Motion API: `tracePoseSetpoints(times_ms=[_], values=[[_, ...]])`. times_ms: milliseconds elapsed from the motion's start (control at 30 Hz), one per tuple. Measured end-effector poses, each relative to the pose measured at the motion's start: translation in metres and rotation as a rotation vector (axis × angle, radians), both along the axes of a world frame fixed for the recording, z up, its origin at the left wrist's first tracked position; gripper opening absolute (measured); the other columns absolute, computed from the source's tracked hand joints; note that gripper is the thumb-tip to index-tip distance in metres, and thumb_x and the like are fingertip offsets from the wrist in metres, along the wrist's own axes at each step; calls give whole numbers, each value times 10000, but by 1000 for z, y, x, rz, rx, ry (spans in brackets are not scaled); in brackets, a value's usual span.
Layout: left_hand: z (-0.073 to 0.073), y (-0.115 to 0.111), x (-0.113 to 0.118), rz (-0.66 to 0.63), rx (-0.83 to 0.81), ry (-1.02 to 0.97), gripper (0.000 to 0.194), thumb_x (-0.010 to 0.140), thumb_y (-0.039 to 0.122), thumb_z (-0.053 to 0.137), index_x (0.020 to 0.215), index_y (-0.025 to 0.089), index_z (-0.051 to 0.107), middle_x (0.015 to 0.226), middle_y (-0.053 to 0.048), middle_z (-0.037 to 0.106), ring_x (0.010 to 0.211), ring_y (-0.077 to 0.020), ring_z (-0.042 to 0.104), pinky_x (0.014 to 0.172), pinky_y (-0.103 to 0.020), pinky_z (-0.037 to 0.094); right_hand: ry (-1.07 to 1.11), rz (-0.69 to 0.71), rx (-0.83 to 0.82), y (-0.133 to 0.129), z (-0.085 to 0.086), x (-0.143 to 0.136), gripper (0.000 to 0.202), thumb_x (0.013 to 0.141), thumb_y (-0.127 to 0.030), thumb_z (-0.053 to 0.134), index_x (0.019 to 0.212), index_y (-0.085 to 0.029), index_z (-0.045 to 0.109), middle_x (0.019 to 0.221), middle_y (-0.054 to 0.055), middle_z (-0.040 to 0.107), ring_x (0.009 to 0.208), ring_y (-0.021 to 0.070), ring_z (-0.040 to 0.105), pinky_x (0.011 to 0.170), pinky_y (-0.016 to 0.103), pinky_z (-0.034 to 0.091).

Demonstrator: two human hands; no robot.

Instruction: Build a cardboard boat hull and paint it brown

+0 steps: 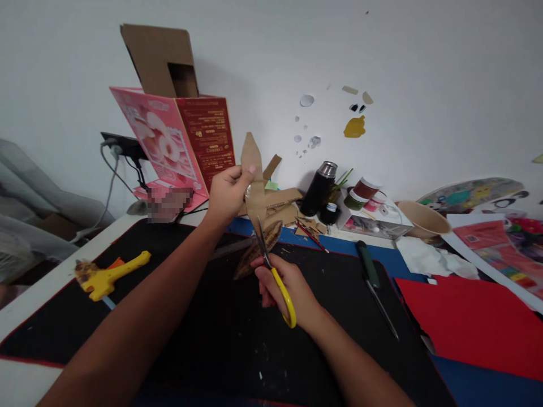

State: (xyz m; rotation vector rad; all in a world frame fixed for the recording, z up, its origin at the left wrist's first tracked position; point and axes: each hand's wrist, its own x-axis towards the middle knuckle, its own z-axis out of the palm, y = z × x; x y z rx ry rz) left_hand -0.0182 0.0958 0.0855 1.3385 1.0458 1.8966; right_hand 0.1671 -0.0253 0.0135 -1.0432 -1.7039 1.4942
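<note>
My left hand [230, 191] pinches a narrow, pointed piece of cardboard [253, 152] and holds it upright above the black mat. My right hand [283, 285] grips scissors [278, 281] with yellow handles. Their blades point up and meet the lower end of the cardboard; whether they are cutting into it I cannot tell. Below the blades, on the mat, lies a brown leaf-shaped piece [246, 259], partly hidden by the right hand and scissors. Cardboard scraps [282, 206] are heaped just behind the cardboard piece.
A yellow hot glue gun [112, 276] lies at left. A green-handled screwdriver-like tool [368, 265] and red sheet [475, 322] are at right. Behind stand a pink box [163, 141], a black thermos [318, 189], paint jars [360, 191] and a bowl [424, 219]. Small scraps dot the black mat [220, 339].
</note>
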Motion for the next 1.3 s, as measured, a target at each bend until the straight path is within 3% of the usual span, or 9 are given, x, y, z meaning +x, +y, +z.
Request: tracePoseSetpoints(times_ms=[233,400,533,700,800,967,1167,1300], values=[[-1,12,-16,57,28,-354,439,744,558,850,664,199,612,600,44,549,514,-99,473,479,-214,384,170,-134,-60,9,-5,0,597,912,-749,585,1063,-173,618,629,-45,604,405,110,577,390,201,428],[-6,14,-15,-3,-21,-391,435,735,565,851,702,193,629,593,50,549,480,-92,458,452,-210,371,124,-201,-99,10,1,16,596,910,-767,574,1007,-179,584,631,-35,624,412,130,597,381,217,455],[-11,12,-4,-50,-128,-366,447,742,589,826,712,196,616,544,75,482,418,-79,380,389,-212,270,-71,-182,-116,9,11,45,615,904,-786,558,1025,-183,579,636,-39,623,412,130,599,383,214,446],[-13,6,6,-106,-208,-392,437,708,584,836,768,196,644,599,53,560,464,-101,470,416,-211,359,-417,-166,-73,14,32,83,549,962,-716,539,1126,-196,610,750,0,671,494,159,655,427,238,456],[-16,4,8,-125,-246,-404,448,686,583,846,822,194,668,633,49,584,484,-110,497,425,-212,391,-725,-109,77,18,47,95,457,974,-630,600,1073,-189,667,817,57,720,570,181,679,526,277,469],[-26,6,9,-121,-282,-394,410,712,556,831,805,189,673,571,79,499,446,-88,409,390,-196,301,-1129,1,326,24,74,98,366,1006,-514,606,987,-163,710,919,150,769,819,286,726,666,330,428],[-35,7,11,-121,-333,-417,389,713,532,824,780,187,657,622,64,561,493,-96,470,431,-197,357,-1181,25,328,31,97,103,379,1047,-482,536,930,-168,714,836,120,755,752,255,706,609,312,346],[-35,6,12,-129,-357,-434,378,698,517,826,810,183,686,635,52,608,492,-100,487,425,-197,344,-1342,-10,335,35,101,108,371,1056,-434,510,997,-149,740,906,171,778,832,309,747,650,333,389]])
